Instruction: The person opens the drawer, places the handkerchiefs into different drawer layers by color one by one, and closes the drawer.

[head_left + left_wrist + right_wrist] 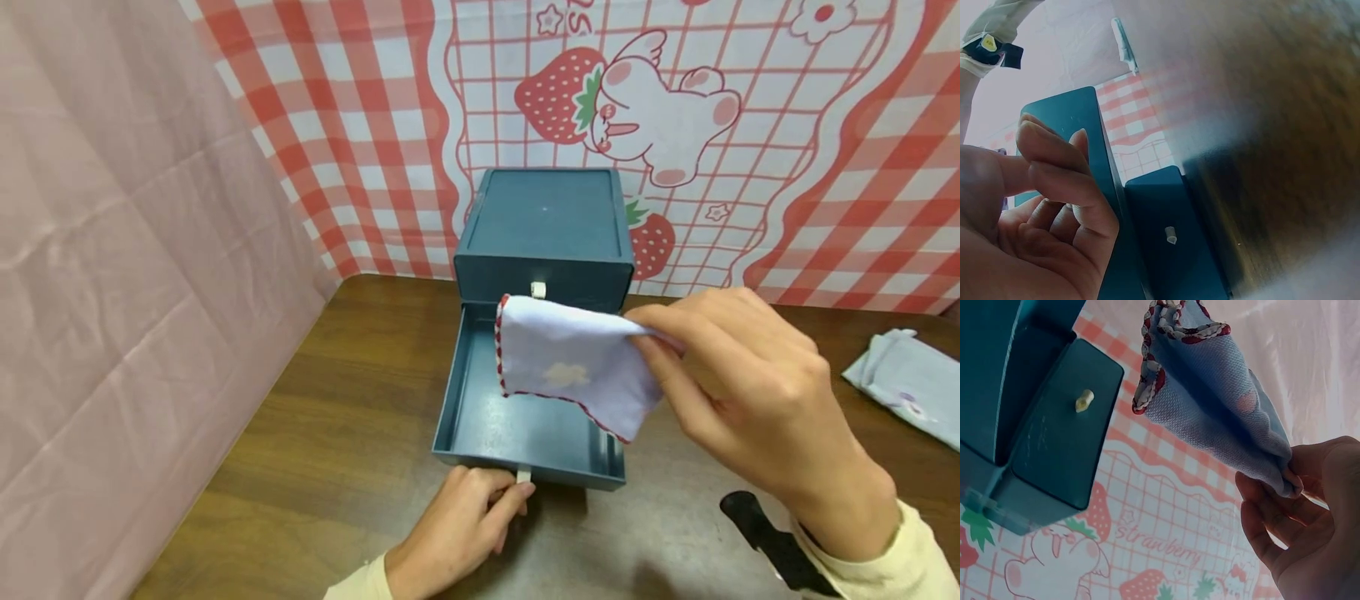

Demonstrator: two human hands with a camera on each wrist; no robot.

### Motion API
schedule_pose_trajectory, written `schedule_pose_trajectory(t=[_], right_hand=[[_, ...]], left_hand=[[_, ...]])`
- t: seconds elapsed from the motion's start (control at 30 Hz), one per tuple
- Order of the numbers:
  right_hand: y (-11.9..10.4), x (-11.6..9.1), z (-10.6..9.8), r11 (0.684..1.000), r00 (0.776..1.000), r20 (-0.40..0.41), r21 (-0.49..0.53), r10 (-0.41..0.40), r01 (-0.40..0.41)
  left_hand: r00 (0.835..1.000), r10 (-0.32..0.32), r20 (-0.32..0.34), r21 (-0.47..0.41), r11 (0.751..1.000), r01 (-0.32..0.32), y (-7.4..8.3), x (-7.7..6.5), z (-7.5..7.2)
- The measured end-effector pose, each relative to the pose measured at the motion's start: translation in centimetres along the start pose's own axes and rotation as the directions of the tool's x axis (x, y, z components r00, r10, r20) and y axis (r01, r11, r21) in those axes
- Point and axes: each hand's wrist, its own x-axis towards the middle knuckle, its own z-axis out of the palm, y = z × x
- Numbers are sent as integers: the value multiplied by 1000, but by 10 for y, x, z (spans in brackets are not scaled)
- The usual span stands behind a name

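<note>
From my remote seat, I have the right hand (757,392) pinching the cloth (566,346) over the open drawer (487,421), the left hand (459,523) pinching its pull (523,473). Stowing seems underway; next I'd lower and release.

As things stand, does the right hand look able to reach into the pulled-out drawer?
Probably yes. The right hand holds the lavender cloth over the drawer, whose top is open; the left hand is at the front handle, outside, so nothing seems to block the way down.
</note>
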Motion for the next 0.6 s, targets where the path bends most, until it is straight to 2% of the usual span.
schedule_pose_trajectory(t=[0.17,0.3,0.6], right_hand=[[-22,20,6,1000,1000,24,26,-13,12],[-34,30,8,999,996,80,22,-28,27],[-36,28,15,999,984,175,12,-36,34]], left_hand=[[1000,8,-6,6,1000,-8,0,0,1],[1000,12,-7,11,1000,-12,-1,0,1],[1000,21,-10,26,999,-21,0,1,1]])
